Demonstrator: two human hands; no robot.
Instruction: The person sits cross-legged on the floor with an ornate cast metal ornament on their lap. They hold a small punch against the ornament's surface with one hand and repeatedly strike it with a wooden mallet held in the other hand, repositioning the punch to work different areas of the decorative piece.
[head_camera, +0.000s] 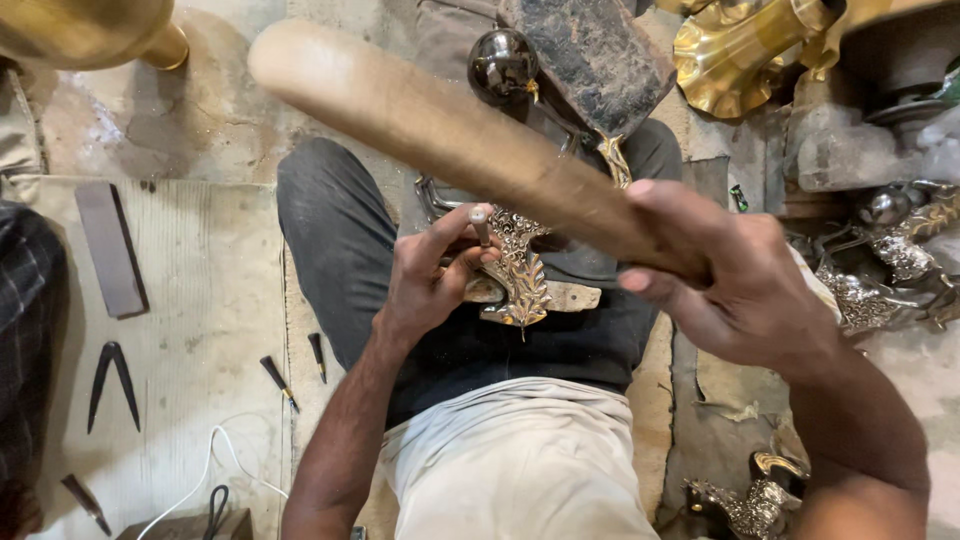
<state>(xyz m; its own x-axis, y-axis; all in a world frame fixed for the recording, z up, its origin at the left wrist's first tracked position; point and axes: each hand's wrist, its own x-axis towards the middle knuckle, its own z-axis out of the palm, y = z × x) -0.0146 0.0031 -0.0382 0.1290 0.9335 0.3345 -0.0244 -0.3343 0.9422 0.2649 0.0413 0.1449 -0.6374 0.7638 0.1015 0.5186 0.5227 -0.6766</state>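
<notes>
Currently the left hand (430, 275) is closed on a small metal punch (480, 225), tip set against the embossed leaf-pattern metal piece (522, 275) lying just right of its fingers, on the lap. Right hand (740, 290) — closed around a wooden mallet (450, 135) — holds it raised above the piece.

Tan wooden mallet (440, 125), silvery leaf-patterned casting (522, 270)
</notes>
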